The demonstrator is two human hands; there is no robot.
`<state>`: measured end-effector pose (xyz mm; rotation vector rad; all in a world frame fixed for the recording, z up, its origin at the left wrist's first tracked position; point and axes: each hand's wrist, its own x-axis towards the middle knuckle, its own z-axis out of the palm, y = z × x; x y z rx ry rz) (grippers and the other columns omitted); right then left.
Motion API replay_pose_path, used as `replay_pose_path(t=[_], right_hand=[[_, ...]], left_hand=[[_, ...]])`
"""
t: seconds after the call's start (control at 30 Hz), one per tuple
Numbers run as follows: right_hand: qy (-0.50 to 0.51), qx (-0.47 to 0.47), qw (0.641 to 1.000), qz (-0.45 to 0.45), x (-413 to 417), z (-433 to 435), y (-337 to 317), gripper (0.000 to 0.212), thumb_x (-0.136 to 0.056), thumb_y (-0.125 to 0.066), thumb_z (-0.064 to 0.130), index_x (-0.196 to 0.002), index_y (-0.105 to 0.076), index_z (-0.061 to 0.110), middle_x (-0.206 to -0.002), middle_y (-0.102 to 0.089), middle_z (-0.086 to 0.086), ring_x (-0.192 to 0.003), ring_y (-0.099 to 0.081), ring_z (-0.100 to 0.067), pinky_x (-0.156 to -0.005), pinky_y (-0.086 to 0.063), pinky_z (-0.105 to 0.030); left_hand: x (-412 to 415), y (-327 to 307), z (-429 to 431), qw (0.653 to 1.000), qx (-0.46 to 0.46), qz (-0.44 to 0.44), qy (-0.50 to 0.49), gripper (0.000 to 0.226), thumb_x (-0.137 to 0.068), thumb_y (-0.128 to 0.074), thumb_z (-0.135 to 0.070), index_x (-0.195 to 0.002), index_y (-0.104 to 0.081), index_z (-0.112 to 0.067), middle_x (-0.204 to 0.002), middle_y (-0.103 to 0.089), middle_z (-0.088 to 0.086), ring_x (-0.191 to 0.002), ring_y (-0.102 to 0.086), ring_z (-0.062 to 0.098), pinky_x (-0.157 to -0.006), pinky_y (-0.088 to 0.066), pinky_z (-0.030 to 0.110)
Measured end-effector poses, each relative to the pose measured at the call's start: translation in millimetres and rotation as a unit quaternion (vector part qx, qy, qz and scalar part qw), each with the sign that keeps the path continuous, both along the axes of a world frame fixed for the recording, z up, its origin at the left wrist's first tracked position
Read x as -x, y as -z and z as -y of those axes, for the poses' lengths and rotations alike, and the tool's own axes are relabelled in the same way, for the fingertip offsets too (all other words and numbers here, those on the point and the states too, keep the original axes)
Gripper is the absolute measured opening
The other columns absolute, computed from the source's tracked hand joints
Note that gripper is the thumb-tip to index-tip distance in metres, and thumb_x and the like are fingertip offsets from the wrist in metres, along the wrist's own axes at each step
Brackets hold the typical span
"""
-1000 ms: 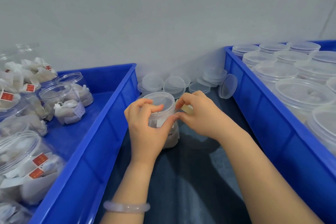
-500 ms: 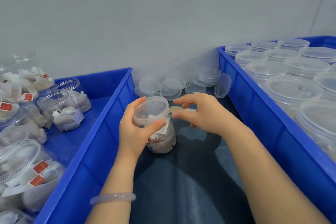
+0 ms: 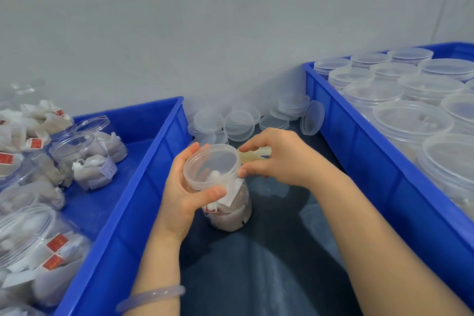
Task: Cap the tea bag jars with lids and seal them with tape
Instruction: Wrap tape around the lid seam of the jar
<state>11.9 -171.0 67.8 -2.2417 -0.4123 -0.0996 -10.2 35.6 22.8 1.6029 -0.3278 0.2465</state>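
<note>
Where the left wrist enters: a pale bangle (image 3: 151, 299) rings it, nearest the camera, above the dark cloth (image 3: 269, 264) that runs between the two bins.
Left hand (image 3: 182, 192): wrapped round the neck of the jar, thumb across the front just under the lid, fingers curled behind.
Jar (image 3: 230, 210): between the bins, holding tea bags, tilted with its top toward the camera; whether its base rests on the cloth I cannot tell.
Lid (image 3: 211, 166): already seated on the jar, clear and round.
Right hand (image 3: 282, 159): forefinger and thumb closed on the tape beside the lid's right edge, thumb tip touching the lid's side.
Tape (image 3: 254, 156): a yellowish strip leading from the lid's rim back under the right hand; the roll is hidden.
Step in hand: sealing, by my reading. Keep the strip taut and half on lid, half on jar wall, press it down with the thumb, and turn the jar with the left hand rather than chasing round it.
Risk: slack tape probably wrinkles or misses the seam.
Left bin (image 3: 123, 213): blue, holding uncapped jars (image 3: 84, 159) of tea bags.
Right bin (image 3: 372, 161): blue, packed with capped jars (image 3: 410, 120).
Spare lids (image 3: 238, 124): piled beyond the hands, against the wall.
</note>
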Motion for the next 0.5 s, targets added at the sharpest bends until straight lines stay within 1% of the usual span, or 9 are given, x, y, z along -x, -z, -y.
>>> replay_pose_path(t=[0.07,0.13,0.17,0.23,0.3,0.33,0.4,0.43,0.5], right_hand=[[-0.009,0.004,1.0,-0.016,0.7,1.2,0.9,0.051,-0.069,-0.079,0.048,-0.116,-0.064,0.035,-0.095,-0.053,0.024,-0.055,-0.06,-0.002,-0.064,-0.044,-0.021],[-0.008,0.005,0.999,-0.038,1.1,2.9,2.6,0.052,-0.073,-0.075,0.05,-0.121,-0.06,0.035,-0.112,-0.055,0.014,-0.054,-0.064,-0.006,-0.058,-0.043,-0.019],[-0.004,0.008,0.999,-0.042,1.0,3.4,2.9,0.053,-0.075,-0.073,0.05,-0.123,-0.058,0.035,-0.116,-0.055,0.01,-0.055,-0.065,-0.007,-0.057,-0.043,-0.019],[0.008,0.016,0.999,-0.044,1.4,4.5,2.9,0.06,-0.075,-0.07,0.055,-0.129,-0.054,0.033,-0.12,-0.054,0.008,-0.054,-0.062,-0.005,-0.059,-0.043,-0.019],[0.014,0.045,0.997,-0.059,3.5,3.5,4.0,0.073,-0.071,-0.066,0.065,-0.134,-0.049,0.032,-0.12,-0.058,0.008,-0.054,-0.055,0.003,-0.069,-0.046,-0.022],[0.01,0.063,0.995,-0.078,5.5,2.7,4.4,0.077,-0.068,-0.063,0.07,-0.133,-0.048,0.033,-0.113,-0.063,0.009,-0.052,-0.055,0.003,-0.07,-0.048,-0.025],[-0.001,0.071,0.989,-0.127,9.1,3.1,3.7,0.074,-0.065,-0.06,0.074,-0.128,-0.05,0.035,-0.082,-0.07,0.011,-0.044,-0.057,0.001,-0.06,-0.048,-0.024],[-0.012,0.06,0.988,-0.142,9.8,4.7,2.5,0.069,-0.067,-0.062,0.072,-0.125,-0.052,0.035,-0.07,-0.069,0.01,-0.042,-0.056,0.001,-0.055,-0.046,-0.021],[-0.037,0.052,0.988,-0.142,10.4,10.4,-1.7,0.06,-0.071,-0.066,0.064,-0.123,-0.054,0.037,-0.067,-0.069,0.009,-0.045,-0.056,0.001,-0.053,-0.044,-0.017]], left_hand=[[3.8,-5.3,4.7,0.999,-0.037,-0.017,-0.018,0.091,-0.042,-0.084,-0.034,-0.125,-0.046,-0.031,-0.122,-0.061,-0.015,-0.116,-0.056,0.003,-0.084,-0.049,0.016],[6.0,-7.0,16.4,0.993,-0.072,-0.021,-0.095,0.092,-0.044,-0.091,-0.033,-0.123,-0.043,-0.034,-0.119,-0.054,-0.018,-0.112,-0.053,-0.002,-0.072,-0.045,0.004],[7.4,-7.0,21.9,0.987,-0.082,-0.015,-0.137,0.093,-0.045,-0.093,-0.034,-0.123,-0.042,-0.034,-0.119,-0.05,-0.019,-0.109,-0.05,-0.005,-0.068,-0.043,0.001],[10.2,-6.7,29.1,0.979,-0.091,-0.002,-0.183,0.096,-0.044,-0.086,-0.046,-0.128,-0.042,-0.032,-0.12,-0.046,-0.019,-0.104,-0.046,-0.011,-0.067,-0.041,0.003],[12.8,-7.0,28.0,0.983,-0.058,-0.004,-0.177,0.101,-0.038,-0.08,-0.051,-0.13,-0.043,-0.029,-0.118,-0.05,-0.02,-0.106,-0.049,-0.011,-0.07,-0.045,0.005],[13.4,-7.1,24.4,0.986,-0.028,-0.008,-0.162,0.099,-0.038,-0.082,-0.046,-0.127,-0.043,-0.029,-0.117,-0.053,-0.02,-0.109,-0.052,-0.006,-0.071,-0.047,0.006],[12.8,-5.0,16.2,0.991,0.018,-0.018,-0.131,0.091,-0.042,-0.095,-0.027,-0.119,-0.047,-0.031,-0.115,-0.059,-0.014,-0.109,-0.059,0.002,-0.072,-0.052,0.011],[12.3,-2.7,12.9,0.992,0.032,-0.02,-0.122,0.084,-0.045,-0.094,-0.02,-0.115,-0.049,-0.031,-0.114,-0.061,-0.011,-0.108,-0.061,0.005,-0.074,-0.054,0.015],[11.3,2.1,8.7,0.992,0.042,-0.014,-0.121,0.07,-0.049,-0.082,-0.017,-0.113,-0.054,-0.027,-0.113,-0.065,-0.004,-0.106,-0.064,0.011,-0.078,-0.055,0.021]])
